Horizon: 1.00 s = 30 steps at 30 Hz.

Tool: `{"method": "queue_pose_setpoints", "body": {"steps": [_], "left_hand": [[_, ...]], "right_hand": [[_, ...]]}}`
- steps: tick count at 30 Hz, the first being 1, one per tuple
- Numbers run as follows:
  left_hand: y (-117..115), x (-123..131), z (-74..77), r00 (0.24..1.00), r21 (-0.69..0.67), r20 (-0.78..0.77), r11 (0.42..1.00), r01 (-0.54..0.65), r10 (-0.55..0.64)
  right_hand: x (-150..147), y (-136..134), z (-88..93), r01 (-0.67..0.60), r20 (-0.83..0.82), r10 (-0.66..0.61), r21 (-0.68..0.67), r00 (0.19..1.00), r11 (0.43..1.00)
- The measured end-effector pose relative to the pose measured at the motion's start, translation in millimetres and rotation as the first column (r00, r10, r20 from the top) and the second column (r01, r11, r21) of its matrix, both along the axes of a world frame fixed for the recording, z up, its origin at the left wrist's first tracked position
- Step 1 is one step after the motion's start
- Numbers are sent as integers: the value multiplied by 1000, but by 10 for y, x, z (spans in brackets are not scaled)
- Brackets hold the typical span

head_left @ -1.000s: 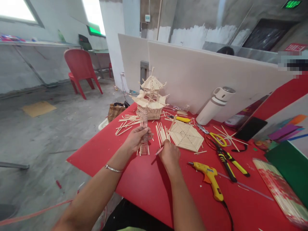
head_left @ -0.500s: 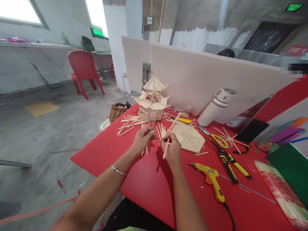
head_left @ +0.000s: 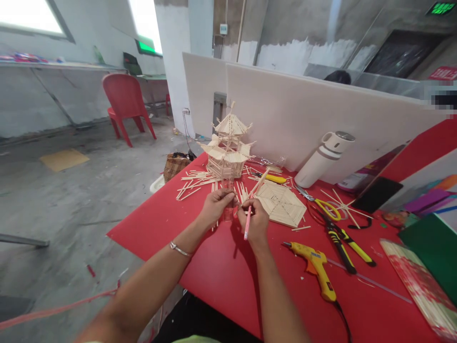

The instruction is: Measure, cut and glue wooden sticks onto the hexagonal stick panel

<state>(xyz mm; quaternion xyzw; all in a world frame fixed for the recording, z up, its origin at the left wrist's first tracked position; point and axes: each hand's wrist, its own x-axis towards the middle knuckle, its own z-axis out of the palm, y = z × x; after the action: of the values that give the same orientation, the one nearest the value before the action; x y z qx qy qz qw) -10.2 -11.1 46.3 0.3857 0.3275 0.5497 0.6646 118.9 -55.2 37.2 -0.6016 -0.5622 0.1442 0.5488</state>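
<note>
Brings the right hand (head_left: 255,220), curled around a pink pencil (head_left: 247,226), closer to the left hand (head_left: 216,205); pinches a clear ruler (head_left: 227,182) in the latter, over the desk (head_left: 210,267) before the stick pagoda (head_left: 233,156), seemingly pausing pencil use.

I have bare table (head_left: 210,276) to slide across, nearer me and left of the hexagon (head_left: 281,202). Straight left of it, loose sticks (head_left: 200,177) litter the way; behind its left, the tower (head_left: 230,155) blocks me; behind its right, the flask (head_left: 323,162). Rightward, pliers (head_left: 343,245) and glue gun (head_left: 314,267) obstruct.
</note>
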Motion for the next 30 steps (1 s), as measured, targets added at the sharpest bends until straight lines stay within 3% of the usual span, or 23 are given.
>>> {"method": "queue_pose_setpoints", "body": {"steps": [6,10,13,24,30], "left_hand": [[43,-86,31,999,20,-23,999,-26,26],[33,-58,8,999,64,-31,998,20,-18],[11,-46,-5,998,56,-57,998,42,-39],[-46,-61,54,988,93,-123,990,106,-94],[-53,-63,72,991,34,-89,994,107,-103]], "right_hand": [[-50,3,-77,-150,4,150,-40,989,988],[-34,-12,-95,-234,4,236,-137,972,963],[-1,-14,-106,-275,-10,276,-138,961,952],[16,-24,-143,-294,-70,289,-88,955,952],[2,-40,-107,-281,-71,276,-80,958,956]]}}
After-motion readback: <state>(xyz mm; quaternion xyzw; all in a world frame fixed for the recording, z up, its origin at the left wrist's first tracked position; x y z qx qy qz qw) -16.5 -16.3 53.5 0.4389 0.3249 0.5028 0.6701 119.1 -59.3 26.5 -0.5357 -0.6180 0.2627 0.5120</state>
